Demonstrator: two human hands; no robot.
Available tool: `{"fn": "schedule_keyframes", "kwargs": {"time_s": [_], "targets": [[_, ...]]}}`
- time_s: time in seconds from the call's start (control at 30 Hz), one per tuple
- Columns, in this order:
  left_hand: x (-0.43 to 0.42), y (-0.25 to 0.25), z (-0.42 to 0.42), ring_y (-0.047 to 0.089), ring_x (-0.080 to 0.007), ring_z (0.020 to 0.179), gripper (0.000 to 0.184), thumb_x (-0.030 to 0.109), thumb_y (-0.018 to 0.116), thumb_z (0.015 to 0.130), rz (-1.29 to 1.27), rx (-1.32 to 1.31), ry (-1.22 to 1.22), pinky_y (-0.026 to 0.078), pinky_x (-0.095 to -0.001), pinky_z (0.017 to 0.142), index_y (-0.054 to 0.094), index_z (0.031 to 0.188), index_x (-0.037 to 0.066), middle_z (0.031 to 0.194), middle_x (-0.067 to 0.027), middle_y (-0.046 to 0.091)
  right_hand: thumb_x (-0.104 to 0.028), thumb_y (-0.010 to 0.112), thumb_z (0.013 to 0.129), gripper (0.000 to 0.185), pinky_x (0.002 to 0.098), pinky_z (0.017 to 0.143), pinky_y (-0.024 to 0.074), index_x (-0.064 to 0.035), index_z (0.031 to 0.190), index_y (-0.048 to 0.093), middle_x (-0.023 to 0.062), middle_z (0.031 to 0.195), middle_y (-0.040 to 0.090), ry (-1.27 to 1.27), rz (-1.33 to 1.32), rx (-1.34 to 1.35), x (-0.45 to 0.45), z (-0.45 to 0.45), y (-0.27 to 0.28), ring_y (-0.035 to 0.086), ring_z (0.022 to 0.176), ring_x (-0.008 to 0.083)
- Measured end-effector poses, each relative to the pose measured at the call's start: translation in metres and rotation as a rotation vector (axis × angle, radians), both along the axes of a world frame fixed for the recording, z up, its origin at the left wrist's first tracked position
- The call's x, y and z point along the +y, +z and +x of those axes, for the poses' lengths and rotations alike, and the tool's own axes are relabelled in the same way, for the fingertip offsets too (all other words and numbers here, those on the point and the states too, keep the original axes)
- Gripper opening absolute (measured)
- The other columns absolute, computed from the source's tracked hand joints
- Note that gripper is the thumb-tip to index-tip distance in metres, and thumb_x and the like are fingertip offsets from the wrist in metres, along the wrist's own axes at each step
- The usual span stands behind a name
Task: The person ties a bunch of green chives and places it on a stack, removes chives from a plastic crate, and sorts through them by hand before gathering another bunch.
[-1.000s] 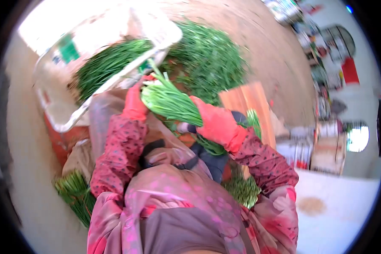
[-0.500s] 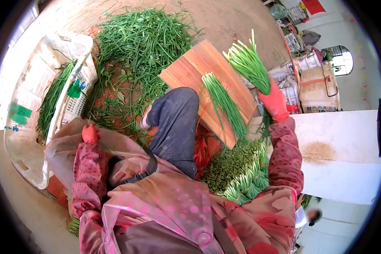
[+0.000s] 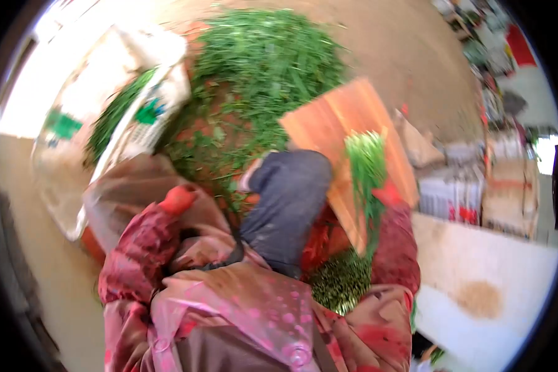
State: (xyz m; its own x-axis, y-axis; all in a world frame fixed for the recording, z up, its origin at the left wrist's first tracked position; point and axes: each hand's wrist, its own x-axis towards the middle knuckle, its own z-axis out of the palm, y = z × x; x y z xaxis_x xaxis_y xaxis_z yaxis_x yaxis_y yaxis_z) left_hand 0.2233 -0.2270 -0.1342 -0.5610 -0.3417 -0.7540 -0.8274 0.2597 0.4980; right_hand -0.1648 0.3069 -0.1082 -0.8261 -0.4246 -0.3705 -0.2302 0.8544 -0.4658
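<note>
A bunch of garlic chives (image 3: 367,164) lies on the slanted wooden board (image 3: 325,127), pale ends toward the far side. At its right edge is my right hand (image 3: 389,194) in a red glove, closed around the lower stems; motion blurs the fingers. My left hand (image 3: 178,199), also red-gloved, hovers over the apron (image 3: 127,195) left of my knee. Its fingers look curled, and anything inside them is hidden. Below the board stand stacked bunches of chives (image 3: 341,282), partly covered by my right arm.
A heap of loose green chives (image 3: 270,62) spreads over the floor ahead. To the left, a white plastic basket (image 3: 167,93) holds more greens (image 3: 115,115). Boxes and crates (image 3: 452,192) line the right, beyond a white ledge (image 3: 483,273).
My right hand has brought its bunch down onto the board, where the other bunch lay. My left hand has moved right, toward my knee. The view has turned and blurred.
</note>
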Motion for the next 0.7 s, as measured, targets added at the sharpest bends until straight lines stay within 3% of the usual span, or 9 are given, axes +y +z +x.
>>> {"fn": "schedule_keyframes", "kwargs": {"time_s": [0.07,0.13,0.23,0.33,0.4,0.47,0.57,0.6,0.7], "targets": [[0.006,0.027,-0.008,0.064,-0.0258,0.096,0.039,0.028,0.060,0.082,0.073,0.145,-0.182,0.049,-0.0348,0.087,0.063,0.116,0.009,0.104,-0.0147,0.067,-0.021,0.079,0.066,0.082,0.0388,0.098,0.0429,-0.0020,0.135,0.039,0.0157,0.125,0.055,-0.089,0.049,-0.261,-0.033,0.009,0.067,0.053,0.115,0.0264],[-0.007,0.056,-0.011,0.063,-0.0267,0.097,0.042,0.030,0.061,0.085,0.124,0.347,-0.342,0.049,-0.0369,0.088,0.060,0.119,0.006,0.103,-0.0150,0.067,-0.022,0.078,0.069,0.081,0.0384,0.101,0.0400,-0.0003,0.136,0.039,0.0179,0.128,0.054,-0.014,0.286,0.018,-0.043,0.007,0.076,0.051,0.119,0.0289],[-0.050,0.145,-0.018,0.062,-0.0189,0.097,0.039,0.025,0.063,0.088,0.337,0.516,-0.248,0.047,-0.0317,0.089,0.059,0.119,0.002,0.103,-0.0105,0.067,-0.019,0.075,0.072,0.075,0.0370,0.102,0.0387,0.0003,0.136,0.041,0.0192,0.129,0.053,0.031,0.276,0.189,-0.139,0.030,0.130,0.050,0.121,0.0303],[-0.118,0.204,-0.009,0.063,-0.0177,0.095,0.039,0.026,0.063,0.089,0.319,0.481,0.012,0.049,-0.0320,0.088,0.059,0.119,0.001,0.101,-0.0092,0.067,-0.018,0.071,0.077,0.066,0.0365,0.099,0.0412,-0.0022,0.135,0.044,0.0189,0.129,0.053,0.127,-0.020,0.174,-0.226,0.039,0.104,0.053,0.118,0.0294],[-0.176,0.191,0.009,0.063,-0.0170,0.094,0.037,0.024,0.062,0.089,0.378,0.604,0.356,0.050,-0.0319,0.086,0.059,0.118,0.001,0.097,-0.0084,0.067,-0.015,0.068,0.080,0.058,0.0362,0.095,0.0443,-0.0046,0.133,0.048,0.0166,0.125,0.057,0.355,-0.231,0.141,-0.295,0.060,0.100,0.057,0.111,0.0280],[-0.224,0.171,0.024,0.063,-0.0167,0.093,0.035,0.020,0.063,0.088,0.157,0.573,0.604,0.050,-0.0285,0.084,0.060,0.116,0.000,0.102,-0.0108,0.066,-0.011,0.067,0.081,0.050,0.0356,0.093,0.0450,-0.0052,0.128,0.052,0.0138,0.117,0.061,0.540,-0.323,0.205,-0.393,0.085,0.111,0.059,0.107,0.0275],[-0.283,0.103,0.032,0.060,-0.0246,0.107,0.046,0.023,0.064,0.086,-0.290,0.584,0.590,0.048,-0.0326,0.092,0.054,0.123,-0.001,0.116,-0.0166,0.062,-0.011,0.068,0.080,0.042,0.0364,0.087,0.0464,-0.0063,0.121,0.058,0.0092,0.107,0.066,0.708,-0.552,0.344,-0.515,0.104,0.109,0.061,0.099,0.0267],[-0.294,0.087,0.025,0.060,-0.0246,0.107,0.046,0.023,0.064,0.086,-0.277,0.584,0.595,0.048,-0.0326,0.092,0.054,0.123,-0.001,0.116,-0.0166,0.062,-0.011,0.068,0.080,0.040,0.0365,0.084,0.0469,-0.0068,0.118,0.059,0.0089,0.105,0.066,0.756,-0.596,0.414,-0.549,0.102,0.100,0.062,0.095,0.0261],[-0.327,0.050,-0.001,0.048,-0.0324,0.124,0.074,0.038,0.072,0.076,-0.685,0.378,0.276,0.037,-0.0380,0.104,0.045,0.134,-0.001,0.131,-0.0229,0.051,-0.013,0.067,0.080,0.032,0.0363,0.079,0.0478,-0.0087,0.112,0.062,0.0076,0.098,0.067,0.865,-0.675,0.528,-0.642,0.096,0.073,0.063,0.087,0.0249]]}}
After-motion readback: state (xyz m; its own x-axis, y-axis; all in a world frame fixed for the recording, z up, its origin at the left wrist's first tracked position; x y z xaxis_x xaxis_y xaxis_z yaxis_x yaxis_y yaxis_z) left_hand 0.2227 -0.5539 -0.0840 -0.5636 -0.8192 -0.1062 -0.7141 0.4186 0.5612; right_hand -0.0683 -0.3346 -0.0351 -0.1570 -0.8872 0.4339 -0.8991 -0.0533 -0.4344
